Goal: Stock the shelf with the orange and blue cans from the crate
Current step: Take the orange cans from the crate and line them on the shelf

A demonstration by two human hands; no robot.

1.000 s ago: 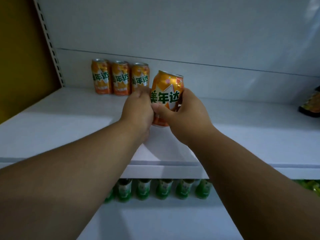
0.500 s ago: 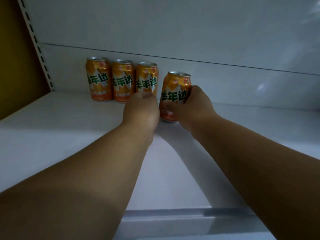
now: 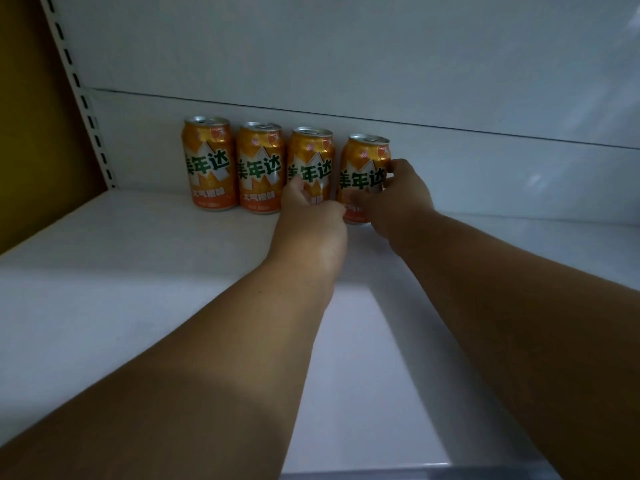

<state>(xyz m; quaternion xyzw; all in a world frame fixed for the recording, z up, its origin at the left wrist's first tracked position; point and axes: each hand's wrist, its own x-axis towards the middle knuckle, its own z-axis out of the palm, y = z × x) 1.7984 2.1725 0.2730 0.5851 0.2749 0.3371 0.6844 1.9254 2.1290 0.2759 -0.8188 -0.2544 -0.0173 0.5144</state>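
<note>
Several orange cans stand upright in a row against the back wall of the white shelf (image 3: 138,258). The rightmost orange can (image 3: 364,164) is gripped by my right hand (image 3: 398,199), whose fingers wrap its right side and lower front. It stands a small gap away from the third can (image 3: 311,157). My left hand (image 3: 308,216) is curled in front of the third can's lower half, its fingertips touching that can. The two left cans (image 3: 207,164) stand untouched. No blue can or crate shows.
A perforated shelf upright (image 3: 79,95) and a yellow-brown side panel (image 3: 31,116) bound the shelf at left. The white back panel (image 3: 381,64) rises behind the cans. The shelf's front lip (image 3: 381,474) runs along the bottom edge.
The rightmost can has gone from mid-air in both hands to standing at the back of the shelf beside the row. My left hand has shifted off it onto the third can.
</note>
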